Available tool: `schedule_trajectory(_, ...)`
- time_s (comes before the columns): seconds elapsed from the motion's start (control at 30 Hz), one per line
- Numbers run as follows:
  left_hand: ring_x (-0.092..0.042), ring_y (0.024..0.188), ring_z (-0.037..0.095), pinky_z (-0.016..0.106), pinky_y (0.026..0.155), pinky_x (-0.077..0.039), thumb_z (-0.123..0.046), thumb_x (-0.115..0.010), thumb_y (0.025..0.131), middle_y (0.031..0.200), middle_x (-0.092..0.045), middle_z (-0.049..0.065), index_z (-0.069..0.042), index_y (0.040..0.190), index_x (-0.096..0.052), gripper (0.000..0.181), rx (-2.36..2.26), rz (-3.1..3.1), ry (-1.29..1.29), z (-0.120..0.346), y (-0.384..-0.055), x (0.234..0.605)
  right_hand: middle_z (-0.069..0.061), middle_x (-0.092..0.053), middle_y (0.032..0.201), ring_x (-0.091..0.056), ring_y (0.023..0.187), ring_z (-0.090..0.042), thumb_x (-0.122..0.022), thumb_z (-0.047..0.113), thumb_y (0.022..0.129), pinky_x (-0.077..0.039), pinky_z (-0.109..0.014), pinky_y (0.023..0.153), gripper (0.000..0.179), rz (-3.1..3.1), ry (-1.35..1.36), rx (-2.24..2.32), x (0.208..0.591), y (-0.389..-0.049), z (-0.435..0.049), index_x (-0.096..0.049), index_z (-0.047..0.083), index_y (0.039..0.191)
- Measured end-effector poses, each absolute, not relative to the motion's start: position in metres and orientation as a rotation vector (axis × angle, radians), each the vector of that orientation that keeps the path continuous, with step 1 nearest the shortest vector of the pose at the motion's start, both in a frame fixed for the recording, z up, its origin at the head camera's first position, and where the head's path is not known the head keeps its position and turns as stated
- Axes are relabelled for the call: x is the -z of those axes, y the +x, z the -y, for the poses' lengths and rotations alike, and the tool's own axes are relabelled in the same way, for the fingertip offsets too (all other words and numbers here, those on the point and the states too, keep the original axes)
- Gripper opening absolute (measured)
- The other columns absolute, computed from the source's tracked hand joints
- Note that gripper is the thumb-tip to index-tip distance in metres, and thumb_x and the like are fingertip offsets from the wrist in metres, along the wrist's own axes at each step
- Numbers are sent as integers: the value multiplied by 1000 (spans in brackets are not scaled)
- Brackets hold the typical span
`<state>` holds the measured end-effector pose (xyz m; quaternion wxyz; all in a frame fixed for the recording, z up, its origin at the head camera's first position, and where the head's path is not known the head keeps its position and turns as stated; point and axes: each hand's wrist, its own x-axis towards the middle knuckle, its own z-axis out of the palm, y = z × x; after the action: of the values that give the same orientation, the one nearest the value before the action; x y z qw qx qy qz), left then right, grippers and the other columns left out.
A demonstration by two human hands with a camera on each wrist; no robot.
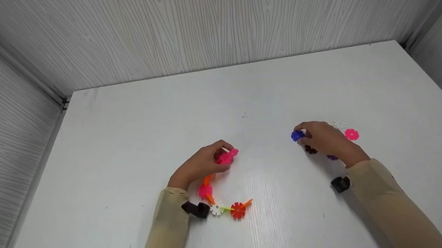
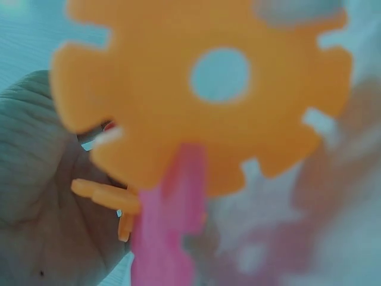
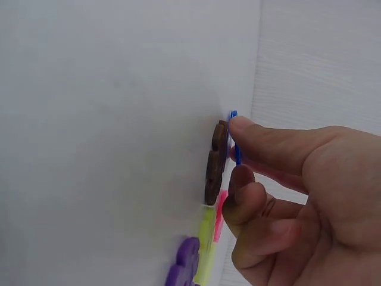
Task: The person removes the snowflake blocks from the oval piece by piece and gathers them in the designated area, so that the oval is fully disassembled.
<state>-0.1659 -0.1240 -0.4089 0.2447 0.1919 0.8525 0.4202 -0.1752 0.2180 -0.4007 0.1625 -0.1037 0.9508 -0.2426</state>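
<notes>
Plain orange disc (image 2: 199, 125); hands (image 1: 203, 163) (image 1: 323, 137) grip pink, blue discs (image 1: 225, 158) (image 1: 297, 135).

You have a round, notched blue disc (image 1: 297, 135) pinched in your right hand (image 1: 325, 140), its flat face upward, and a notched pink piece (image 1: 224, 158) held in your left hand (image 1: 201, 163), beside which curves a chain (image 1: 235, 212) of interlocked orange, pink, white, yellow and red discs.

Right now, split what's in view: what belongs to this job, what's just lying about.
In the job:
linked chain
pink pieces in the left fingers
blue disc in the right fingers

Lying about, probably spares:
brown disc
purple disc
white disc
pink disc
yellow piece
</notes>
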Motion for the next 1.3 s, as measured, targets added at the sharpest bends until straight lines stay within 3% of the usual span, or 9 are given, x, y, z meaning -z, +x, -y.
schedule_trajectory(0.63,-53,94,18,29,79,-48,-19,-65,90,100,-59,2,-27,124,-57,36,-1118,-2378,553,124,-167,413,-12,-59,92,-52,65,-18,-59,22,95,-43,-28,55,49,-2737,-252,713,400,-174,-222,-46,12,142)
schedule_trajectory(0.73,-54,92,17,28,78,-48,-19,-66,89,100,-60,1,-26,124,-56,37,-1132,-2370,527,124,-167,413,-14,-60,98,-54,67,-17,-57,24,96,-44,-28,57,49,-2729,-229,734,399,-175,-222,-45,13,143)
schedule_trajectory(0.93,-45,76,13,26,68,-40,-18,-70,87,80,-50,-1,-17,122,-52,39,-1207,-2319,502,124,-168,414,-17,-60,107,-55,71,-17,-57,27,97,-44,-28,61,50,-2727,-205,808,398,-176,-223,-44,13,143)
schedule_trajectory(1.17,-48,82,15,26,71,-42,-20,-73,85,91,-61,0,-14,115,-52,37,-1208,-2327,484,123,-169,416,-18,-60,115,-58,88,-25,-56,28,98,-51,-29,72,47,-2752,-223,978,402,-175,-223,-46,11,141)
schedule_trajectory(1.3,-48,80,15,26,70,-42,-21,-73,85,86,-58,1,-13,113,-54,34,-1193,-2360,495,121,-167,415,-18,-61,116,-59,87,-25,-56,29,98,-51,-29,71,46,-2743,-233,1053,403,-174,-218,-48,12,139)
